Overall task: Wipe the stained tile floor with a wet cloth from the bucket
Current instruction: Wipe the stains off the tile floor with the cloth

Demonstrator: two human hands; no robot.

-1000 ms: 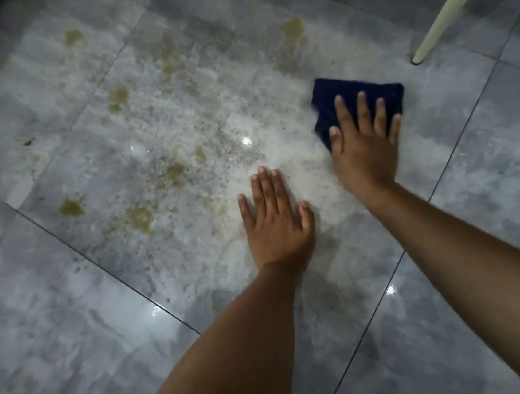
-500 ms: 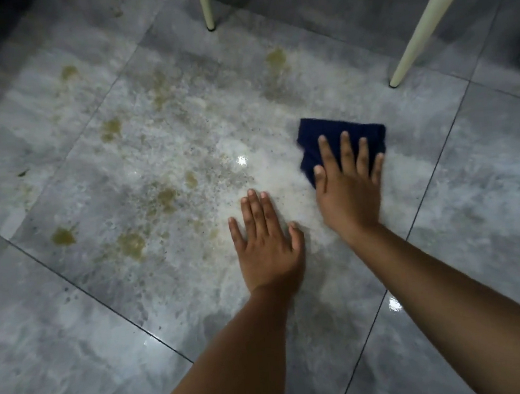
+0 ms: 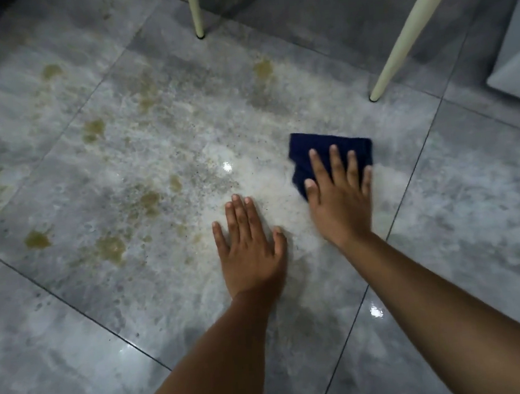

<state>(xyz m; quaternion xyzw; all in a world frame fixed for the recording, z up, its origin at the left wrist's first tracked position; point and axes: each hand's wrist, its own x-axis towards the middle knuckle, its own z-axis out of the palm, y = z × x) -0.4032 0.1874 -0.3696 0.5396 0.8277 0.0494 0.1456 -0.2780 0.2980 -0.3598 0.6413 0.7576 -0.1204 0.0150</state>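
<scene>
On glossy grey tile floor (image 3: pixel 446 209), right hand (image 3: pixel 340 207) flat, pressing folded navy cloth (image 3: pixel 321 148), left hand (image 3: pixel 251 249) splayed, ungripping.

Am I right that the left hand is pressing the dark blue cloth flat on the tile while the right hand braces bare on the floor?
Not quite: the hands are swapped. The head view shows the right hand pressing the dark blue cloth flat on the tile floor, while the left hand braces bare on the floor.
</scene>
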